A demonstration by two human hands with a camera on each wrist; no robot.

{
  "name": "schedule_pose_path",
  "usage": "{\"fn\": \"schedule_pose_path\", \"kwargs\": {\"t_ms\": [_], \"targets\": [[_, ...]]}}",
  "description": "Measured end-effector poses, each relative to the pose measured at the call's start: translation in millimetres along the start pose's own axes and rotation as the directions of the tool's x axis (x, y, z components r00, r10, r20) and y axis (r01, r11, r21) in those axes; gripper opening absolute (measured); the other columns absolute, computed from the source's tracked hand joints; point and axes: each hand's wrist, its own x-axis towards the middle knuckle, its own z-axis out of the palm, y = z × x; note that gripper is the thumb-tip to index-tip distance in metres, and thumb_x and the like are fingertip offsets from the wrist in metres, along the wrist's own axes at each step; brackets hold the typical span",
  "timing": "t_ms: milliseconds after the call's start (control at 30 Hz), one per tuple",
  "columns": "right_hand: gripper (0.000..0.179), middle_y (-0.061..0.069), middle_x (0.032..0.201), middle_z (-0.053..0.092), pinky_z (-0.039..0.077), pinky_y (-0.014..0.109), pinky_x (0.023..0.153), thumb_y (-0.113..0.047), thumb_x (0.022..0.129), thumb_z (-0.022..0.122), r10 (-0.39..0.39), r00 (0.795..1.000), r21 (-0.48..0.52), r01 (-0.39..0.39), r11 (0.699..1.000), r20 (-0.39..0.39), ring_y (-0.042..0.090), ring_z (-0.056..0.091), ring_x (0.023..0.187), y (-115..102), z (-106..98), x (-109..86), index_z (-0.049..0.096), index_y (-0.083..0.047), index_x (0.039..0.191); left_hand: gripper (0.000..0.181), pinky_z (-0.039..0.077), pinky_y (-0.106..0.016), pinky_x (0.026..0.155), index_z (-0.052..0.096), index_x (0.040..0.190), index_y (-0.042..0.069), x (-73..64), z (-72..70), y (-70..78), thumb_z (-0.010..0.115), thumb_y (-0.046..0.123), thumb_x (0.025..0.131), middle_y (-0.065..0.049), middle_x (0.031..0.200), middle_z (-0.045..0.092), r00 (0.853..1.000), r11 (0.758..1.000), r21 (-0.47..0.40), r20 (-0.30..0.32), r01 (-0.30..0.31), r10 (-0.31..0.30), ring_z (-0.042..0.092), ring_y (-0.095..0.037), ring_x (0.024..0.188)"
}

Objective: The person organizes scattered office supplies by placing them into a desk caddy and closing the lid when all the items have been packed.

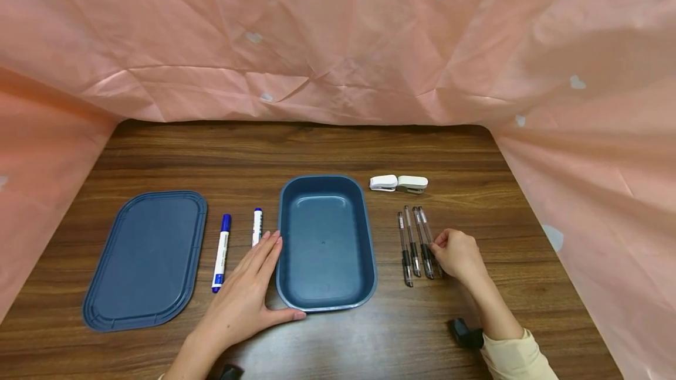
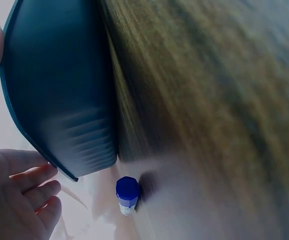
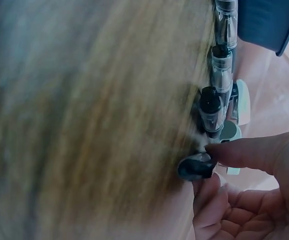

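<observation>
Left grip [image 1: 248, 295], spread, touches the bin [image 1: 324, 251]; right grip [image 1: 458, 254] pinches a pen [image 3: 194, 167], three other pens [image 1: 414, 254] lying between.

Surface [image 1: 253, 154]: brown wood grain, far corners rounded, a pale sheen at the near middle.
Lid [image 1: 150, 257]: dark blue, flat, at the left.
Markers [image 1: 221, 254]: two, white with blue caps, between lid and box; the one nearer the box has its near end hidden.
Box [image 1: 323, 263]: blue, open-topped, near the middle.
Staplers [image 1: 383, 182]: two, white, end to end, right of the box's far end.
Pens [image 1: 413, 251]: three side by side, right of the box; whether the pinched fourth pen [image 3: 197, 168] touches the surface cannot be told.
</observation>
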Motion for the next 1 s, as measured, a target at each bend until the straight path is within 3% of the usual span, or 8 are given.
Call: {"fn": "schedule_pose_path", "kwargs": {"t_ms": [133,300,500,700,867,1000], "targets": [[0.016,0.011,0.076,0.065,0.047,0.037,0.059,-0.016,0.089,0.061,-0.014,0.999,-0.015,0.013,1.0,-0.037,0.025,0.06,0.069,-1.3,-3.0,-2.2,0.063,-0.001,0.084,0.124,0.031,-0.05,0.116,0.024,0.154,0.005,0.4,0.4,0.5,0.071,0.076,0.063,-0.005,0.163,0.018,1.0,1.0,-0.004,-0.001,-0.003,0.003,0.021,-0.028,0.15],[0.016,0.01,0.075,0.067,0.046,0.033,0.057,-0.016,0.09,0.061,-0.061,0.99,0.024,0.064,0.998,-0.126,0.022,0.06,0.066,-11.3,-11.3,-5.0,0.064,-0.001,0.087,0.124,0.031,-0.05,0.116,0.024,0.153,0.005,0.9,-0.5,1.4,0.071,0.076,0.063,-0.006,0.163,0.019,1.0,1.0,-0.005,-0.004,-0.002,0.002,0.021,-0.029,0.15],[0.018,0.009,0.078,0.068,0.046,0.027,0.061,-0.019,0.092,0.062,-0.135,0.973,0.096,0.154,0.983,-0.186,0.015,0.06,0.067,-37.0,-27.4,-9.0,0.065,-0.002,0.091,0.122,0.03,-0.049,0.117,0.025,0.153,0.005,0.5,-1.1,2.4,0.071,0.076,0.064,-0.006,0.163,0.019,1.0,1.0,-0.007,0.009,0.013,-0.013,0.02,-0.029,0.15],[0.02,0.007,0.082,0.07,0.047,0.023,0.064,-0.023,0.093,0.062,-0.153,0.973,0.192,0.186,0.964,-0.175,0.009,0.061,0.07,-67.7,-40.3,-16.1,0.067,-0.004,0.095,0.122,0.03,-0.049,0.117,0.026,0.153,0.005,-1.2,-1.6,2.1,0.067,0.078,0.065,-0.005,0.163,0.018,1.0,1.0,-0.002,0.015,0.021,-0.021,0.016,-0.025,0.151],[0.019,0.008,0.082,0.07,0.046,0.02,0.056,-0.022,0.093,0.064,-0.175,0.978,0.342,0.203,0.918,-0.11,0.008,0.061,0.068,-88.6,-44.9,-19.8,0.066,-0.004,0.098,0.121,0.03,-0.049,0.117,0.026,0.153,0.005,-1.8,-1.9,2.3,0.068,0.077,0.065,-0.005,0.163,0.019,1.0,1.0,-0.009,0.016,0.024,-0.023,0.016,-0.024,0.151],[0.02,0.005,0.081,0.068,0.048,0.019,0.055,-0.017,0.093,0.064,-0.213,0.975,0.515,0.211,0.831,-0.056,0.003,0.062,0.067,-102.6,-47.3,-21.6,0.063,0.001,0.101,0.121,0.03,-0.049,0.117,0.026,0.153,0.005,-2.0,-2.0,2.7,0.068,0.077,0.065,-0.005,0.163,0.019,1.0,1.0,-0.014,0.018,0.026,-0.025,0.017,-0.026,0.151]]}}
